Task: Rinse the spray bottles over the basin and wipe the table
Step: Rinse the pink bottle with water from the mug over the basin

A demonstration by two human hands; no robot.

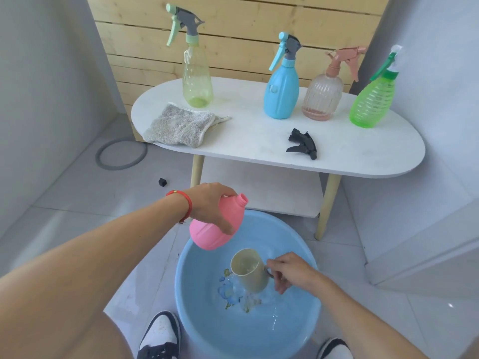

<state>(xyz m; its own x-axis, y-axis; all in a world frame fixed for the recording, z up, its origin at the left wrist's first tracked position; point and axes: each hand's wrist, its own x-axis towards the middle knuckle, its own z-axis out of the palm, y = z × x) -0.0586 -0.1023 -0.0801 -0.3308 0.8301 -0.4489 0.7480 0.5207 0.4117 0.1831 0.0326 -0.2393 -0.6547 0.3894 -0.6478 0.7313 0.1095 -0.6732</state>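
Note:
My left hand [212,206] grips a pink spray bottle [210,235] with no spray head, tilted over the far left rim of the blue basin [189,301]. My right hand [287,272] holds a beige cup [248,269] by its handle, low inside the basin, which holds a little water. The black spray head [303,143] lies on the white oval table [246,133]. Standing on the table are a yellow bottle [195,81], a blue bottle [281,92], a clear pink bottle [322,95] and a green bottle [372,103]. A grey cloth [178,125] lies at the table's left end.
A grey ring [121,156] and a small black cube [162,181] lie on the tiled floor left of the table. My shoes [160,335] flank the basin's near side. A wooden slat wall [233,35] stands behind the table, and a lower shelf [261,193] sits under it.

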